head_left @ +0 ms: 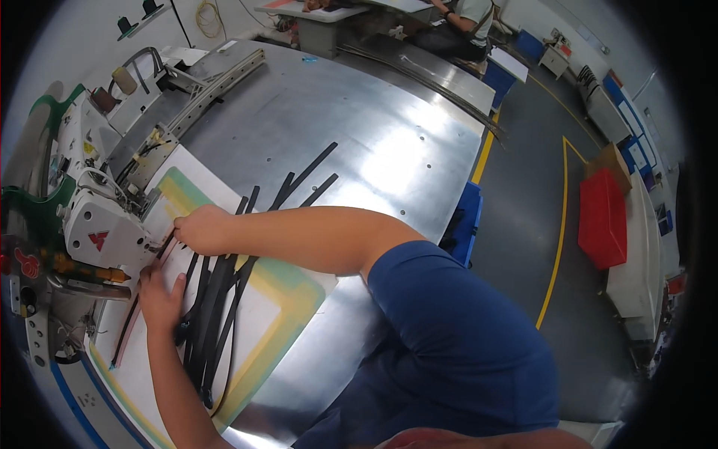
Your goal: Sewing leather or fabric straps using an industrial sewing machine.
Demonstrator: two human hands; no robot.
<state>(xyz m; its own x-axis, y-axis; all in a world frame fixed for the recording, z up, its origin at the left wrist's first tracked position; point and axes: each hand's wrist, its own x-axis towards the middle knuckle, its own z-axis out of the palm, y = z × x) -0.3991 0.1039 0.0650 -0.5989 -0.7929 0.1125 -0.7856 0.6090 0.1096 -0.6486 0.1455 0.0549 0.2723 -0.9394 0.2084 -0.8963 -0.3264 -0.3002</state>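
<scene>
My right hand (196,228) reaches across from the right, fingers curled on a thin dark strip with a pinkish edge (126,329) beside the white sewing machine head (101,224). Below it, my left hand (158,299) rests with fingers apart along that strip. Both are over a white board (112,389) bordered with yellow and green tape. Several long black strips (213,329) lie loosely crossed beside my left hand, some extending onto the metal table (292,112) beyond my right forearm.
A rail (217,90) runs behind the machine. A blue bin (465,224) sits by the table's right edge. Across the yellow-lined floor is a red bin (602,217). Another person (460,30) sits beyond the table at the top.
</scene>
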